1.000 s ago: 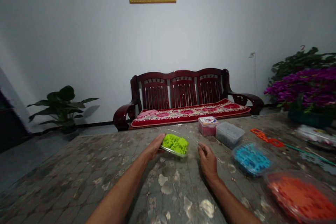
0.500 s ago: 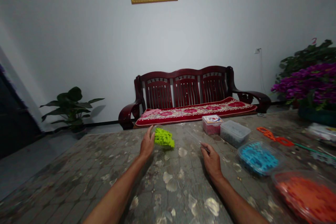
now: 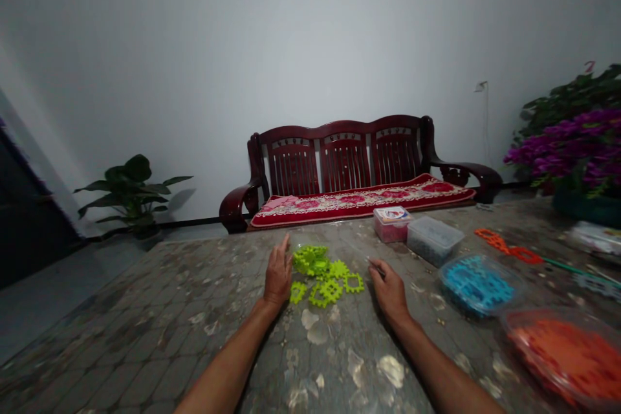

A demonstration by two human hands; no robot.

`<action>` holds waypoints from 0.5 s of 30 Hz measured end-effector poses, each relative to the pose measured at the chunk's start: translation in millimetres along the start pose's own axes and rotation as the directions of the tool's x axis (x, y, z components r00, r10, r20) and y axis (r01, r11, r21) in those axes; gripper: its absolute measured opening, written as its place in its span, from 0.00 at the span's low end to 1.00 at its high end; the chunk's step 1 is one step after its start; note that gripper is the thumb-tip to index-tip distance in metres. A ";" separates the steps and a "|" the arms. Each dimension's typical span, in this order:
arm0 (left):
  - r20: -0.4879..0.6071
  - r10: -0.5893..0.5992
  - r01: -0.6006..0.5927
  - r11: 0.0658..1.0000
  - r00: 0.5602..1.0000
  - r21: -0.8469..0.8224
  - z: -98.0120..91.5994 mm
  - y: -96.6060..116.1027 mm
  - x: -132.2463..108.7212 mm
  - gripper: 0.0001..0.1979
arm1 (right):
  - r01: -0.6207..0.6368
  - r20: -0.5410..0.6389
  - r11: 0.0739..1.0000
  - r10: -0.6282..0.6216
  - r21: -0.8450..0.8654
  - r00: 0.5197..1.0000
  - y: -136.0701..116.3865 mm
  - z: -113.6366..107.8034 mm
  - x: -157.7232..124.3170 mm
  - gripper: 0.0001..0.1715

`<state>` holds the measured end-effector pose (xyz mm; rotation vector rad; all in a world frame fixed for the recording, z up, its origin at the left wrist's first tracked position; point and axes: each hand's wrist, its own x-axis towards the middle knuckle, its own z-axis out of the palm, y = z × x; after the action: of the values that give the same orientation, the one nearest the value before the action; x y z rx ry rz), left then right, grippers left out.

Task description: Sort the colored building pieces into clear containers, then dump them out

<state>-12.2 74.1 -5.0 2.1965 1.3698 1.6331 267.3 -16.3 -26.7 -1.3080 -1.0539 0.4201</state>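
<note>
Lime-green gear-like plastic pieces [image 3: 330, 292] lie spread on the table between my hands, with a denser heap [image 3: 310, 260] at the back left. My left hand [image 3: 278, 273] is at the left side of that heap, its index finger stretched along a clear plastic container whose faint rim shows above the pieces. The container is mostly see-through and hard to make out. To the right of the pieces, my right hand [image 3: 388, 286] pinches the near edge of a thin clear plastic lid [image 3: 356, 249], tilted and barely visible.
A pink box [image 3: 391, 225], a clear box of grey pieces [image 3: 435, 240], a tub of blue pieces [image 3: 478, 284] and a tub of orange pieces [image 3: 567, 359] line the right side. Joined orange pieces [image 3: 508, 247] lie behind. A wooden bench [image 3: 344, 155] stands beyond the table.
The green pieces, bunched in one block before, are now spilled across the table towards the right and front. My left hand has turned and moved slightly nearer; my right hand has hardly moved.
</note>
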 end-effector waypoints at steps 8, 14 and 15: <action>-0.095 0.014 -0.009 0.999 0.995 0.049 -25.4 -9.9 -4.3 0.24 | 0.011 0.003 1.000 -0.011 0.007 1.000 1.5 2.4 0.5 0.23; -0.238 -0.109 0.106 0.994 0.965 -0.026 -44.2 -1.6 1.7 0.26 | 0.010 -0.008 1.000 -0.010 -0.005 1.000 2.4 0.6 0.0 0.25; -0.249 -0.129 0.117 0.991 0.960 -0.060 -44.9 1.4 1.3 0.26 | 0.007 -0.013 1.000 -0.007 -0.014 1.000 1.7 -0.3 -0.2 0.25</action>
<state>-47.3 55.4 15.9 1.8873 1.4784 1.9285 268.0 -16.2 -28.3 -1.3173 -1.0517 0.3993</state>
